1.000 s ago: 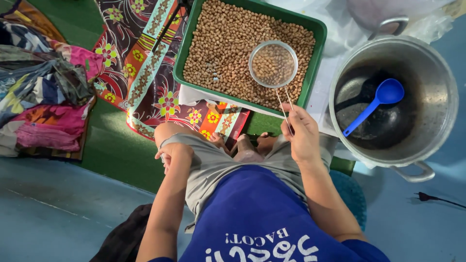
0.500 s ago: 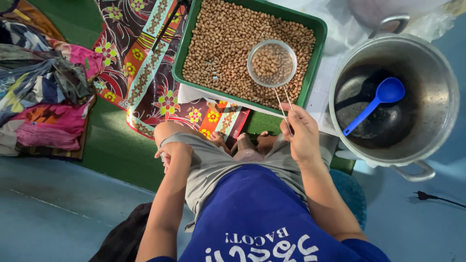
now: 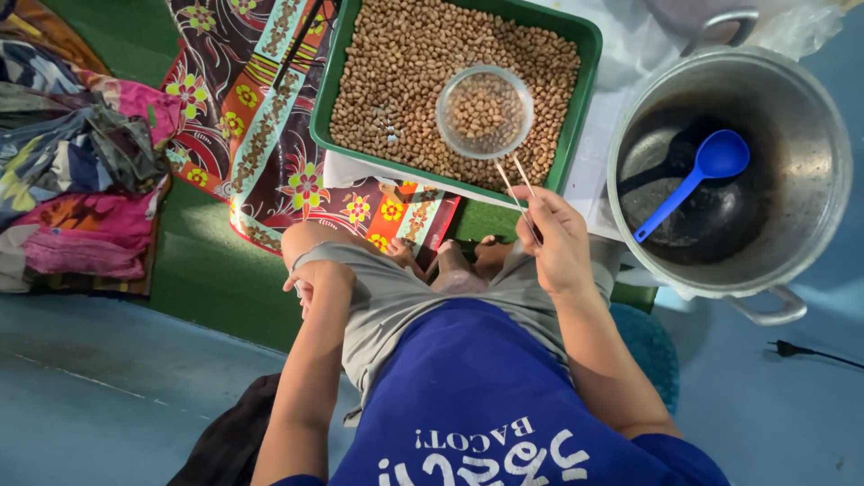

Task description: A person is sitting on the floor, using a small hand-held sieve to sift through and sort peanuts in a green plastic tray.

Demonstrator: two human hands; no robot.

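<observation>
My right hand (image 3: 556, 241) grips the thin wire handle of a round mesh strainer (image 3: 484, 112). The strainer carries some peanuts and hangs just over a green tray (image 3: 587, 83) filled with brown peanuts (image 3: 396, 63). My left hand (image 3: 313, 277) rests on my left knee with its fingers curled and nothing visible in it. I sit cross-legged in grey shorts and a blue shirt, close to the tray's near edge.
A large metal pot (image 3: 814, 153) with a blue ladle (image 3: 691, 178) inside stands at the right. A patterned floral cloth (image 3: 261, 126) lies under the tray. Crumpled colourful clothes (image 3: 72, 180) are piled at the left. A black power plug (image 3: 792, 349) lies on the blue floor.
The strainer has shifted slightly over the peanuts while my right hand keeps its hold on the handle. My left hand stays on the knee.
</observation>
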